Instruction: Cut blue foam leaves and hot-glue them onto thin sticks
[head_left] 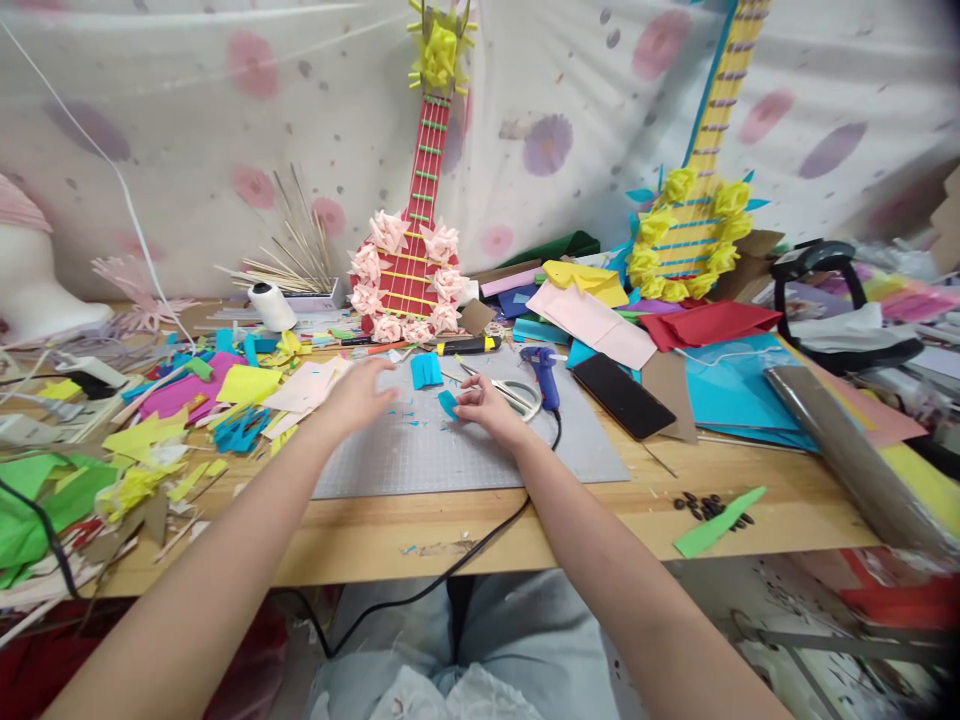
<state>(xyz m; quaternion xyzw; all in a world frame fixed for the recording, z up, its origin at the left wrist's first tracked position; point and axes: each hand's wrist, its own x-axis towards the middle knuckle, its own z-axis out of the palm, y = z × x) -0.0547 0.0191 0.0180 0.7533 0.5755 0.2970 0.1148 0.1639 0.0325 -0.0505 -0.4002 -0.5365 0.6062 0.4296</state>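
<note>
Over the grey cutting mat (390, 470), my right hand (484, 405) pinches a small piece of blue paper (448, 404) between thumb and fingers. My left hand (360, 395) hovers at the mat's left side, fingers apart and holding nothing. Between and beyond the hands lies a stack of cut blue paper (427, 370), with tiny blue scraps scattered below it. Scissors (517, 400) rest just behind my right hand, partly hidden by it. A blue glue gun (543, 375) lies to their right, and a yellow-and-black cutter (469, 345) along the mat's far edge.
A red paper guitar (421, 265) with pink flowers stands at the back; a yellow one (694, 235) leans farther right. Paper scraps (247, 385) crowd the left. A black phone (622, 395) lies right of the mat. The glue gun's black cord (480, 545) hangs over the front edge.
</note>
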